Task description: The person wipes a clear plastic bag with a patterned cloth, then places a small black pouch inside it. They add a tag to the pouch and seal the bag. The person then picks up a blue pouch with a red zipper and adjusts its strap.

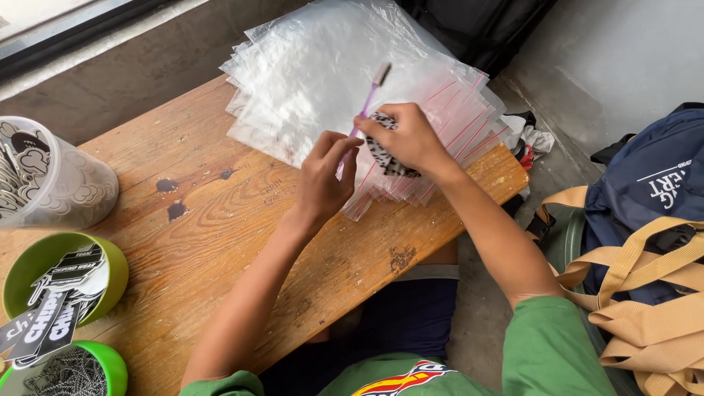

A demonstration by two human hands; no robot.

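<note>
A stack of clear zip bags with red seal lines lies at the worktop's far end. At the worktop's near left end, black-and-white stickers stand in a green bowl.

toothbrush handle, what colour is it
Purple, a slim toothbrush held over the clear zip bags; the head view shows it.

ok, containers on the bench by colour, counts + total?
Green bowls: 2, one with stickers, one with bead chain
Clear tub: 1
Total: 3
All on the wooden bench, far from both hands at the bag stack.
</note>
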